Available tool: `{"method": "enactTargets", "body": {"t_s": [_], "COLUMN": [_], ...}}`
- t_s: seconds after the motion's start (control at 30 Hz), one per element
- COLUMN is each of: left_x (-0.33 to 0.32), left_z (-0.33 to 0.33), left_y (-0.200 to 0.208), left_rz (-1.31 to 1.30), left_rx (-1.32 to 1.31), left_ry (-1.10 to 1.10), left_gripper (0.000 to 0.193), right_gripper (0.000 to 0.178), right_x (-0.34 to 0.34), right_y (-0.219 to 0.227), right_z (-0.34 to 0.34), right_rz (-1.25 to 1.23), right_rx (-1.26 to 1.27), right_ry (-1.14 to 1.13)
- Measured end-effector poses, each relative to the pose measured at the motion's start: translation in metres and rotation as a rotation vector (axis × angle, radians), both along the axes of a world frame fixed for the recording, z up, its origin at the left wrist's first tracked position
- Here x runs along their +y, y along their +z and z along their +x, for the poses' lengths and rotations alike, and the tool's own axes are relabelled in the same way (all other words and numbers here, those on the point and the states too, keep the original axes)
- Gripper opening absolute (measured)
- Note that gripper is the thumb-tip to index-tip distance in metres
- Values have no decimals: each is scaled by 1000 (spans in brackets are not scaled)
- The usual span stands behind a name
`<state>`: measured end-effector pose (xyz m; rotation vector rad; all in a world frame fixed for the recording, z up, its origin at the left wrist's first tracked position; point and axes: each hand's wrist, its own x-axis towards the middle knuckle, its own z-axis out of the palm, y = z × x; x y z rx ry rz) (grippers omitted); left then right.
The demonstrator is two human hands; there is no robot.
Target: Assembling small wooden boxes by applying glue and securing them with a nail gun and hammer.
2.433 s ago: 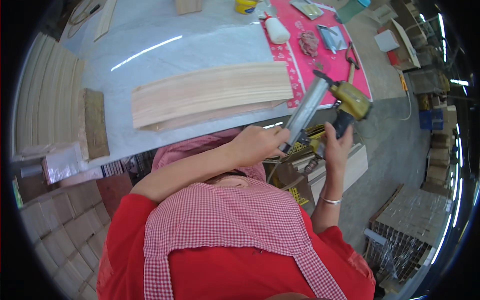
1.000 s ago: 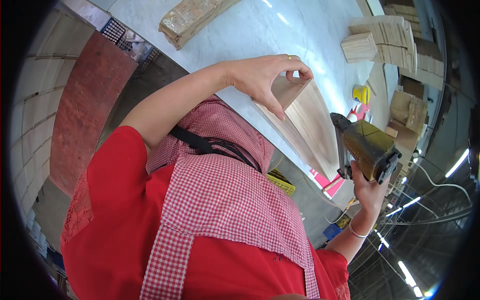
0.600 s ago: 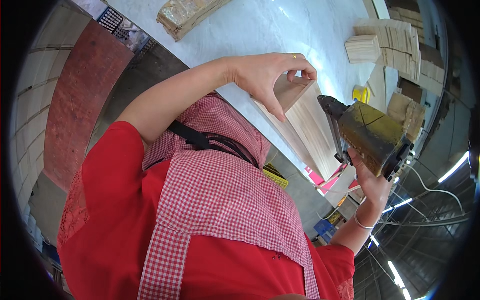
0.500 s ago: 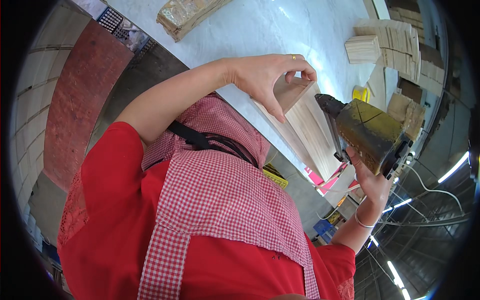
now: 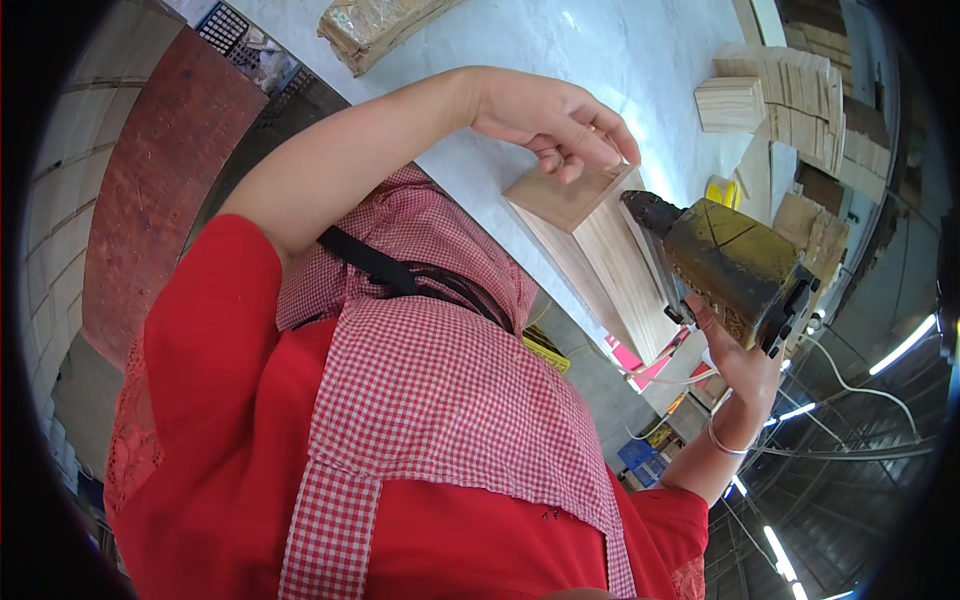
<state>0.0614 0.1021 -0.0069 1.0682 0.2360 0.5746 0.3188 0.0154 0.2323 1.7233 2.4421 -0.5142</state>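
A long, pale wooden box [image 5: 625, 275] lies on the table, with a square end panel [image 5: 570, 195] facing my left side. My left hand [image 5: 560, 125] is above that end, its thumb and forefinger pinched at the panel's upper corner and its other fingers curled. In my right hand [image 5: 740, 360] is a worn yellow-green nail gun [image 5: 735, 250], its dark nose close to the box's upper edge near that same corner. The gun's body hides most of my right fingers; whether the nose touches the wood I cannot tell.
Stacked wooden pieces [image 5: 790, 95] stand at the table's far right, near a roll of yellow tape [image 5: 722, 190]. A wrapped bundle [image 5: 380, 30] lies at the far left of the white table [image 5: 520, 50]. A pale hose [image 5: 870, 385] hangs at the right.
My left hand has lifted from spanning the end panel to a pinch at its upper corner, uncovering the panel's face. The nail gun has shifted slightly left, toward the corner.
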Motion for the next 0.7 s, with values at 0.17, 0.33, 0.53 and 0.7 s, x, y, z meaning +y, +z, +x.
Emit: {"method": "enactTargets", "body": {"t_s": [0.17, 0.33, 0.53, 0.7], "left_x": [18, 18, 15, 13], "left_z": [22, 29, 29, 28], "left_y": [-14, -23, -21, -18], "left_rz": [-255, -343, -390, -391], "left_rx": [-143, -221, -215, -201], "left_ry": [-241, -299, -253, -219], "left_gripper": [15, 14, 13, 13], "right_gripper": [53, 53, 52, 50], "right_x": [-2, -3, -1, 1], "right_y": [-1, -3, -2, -2], "right_z": [0, 3, 2, 0], "right_rz": [31, 12, 13, 7], "right_rx": [7, 42, 13, 0], "right_ry": [11, -14, 2, 15]}}
